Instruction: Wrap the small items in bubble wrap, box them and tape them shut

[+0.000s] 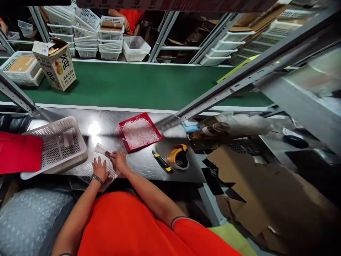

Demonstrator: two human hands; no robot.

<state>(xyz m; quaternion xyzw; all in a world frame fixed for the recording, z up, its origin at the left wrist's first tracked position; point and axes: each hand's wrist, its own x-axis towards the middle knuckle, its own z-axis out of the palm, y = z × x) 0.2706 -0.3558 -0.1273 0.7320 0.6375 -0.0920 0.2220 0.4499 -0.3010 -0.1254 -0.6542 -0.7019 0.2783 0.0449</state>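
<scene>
My left hand (100, 170) lies with fingers spread on a sheet of bubble wrap (86, 166) at the front of the metal table. A bracelet is round that wrist. My right hand (119, 161) is beside it, its fingers closed at a small, narrow dark item (107, 153) on the wrap; its exact kind is too small to tell. A flap of the wrap (100, 148) sticks up past this item. Just behind my right hand is a red box (160, 138) holding white shredded filler (140, 131).
Left stands a white plastic basket (77, 142) with a red bag (21, 153) over its edge. A utility knife (162, 162) and tape dispenser (178, 156) lie right. Behind runs a green conveyor (138, 85) carrying a carton (57, 67). Metal posts (207, 81) slant across the right.
</scene>
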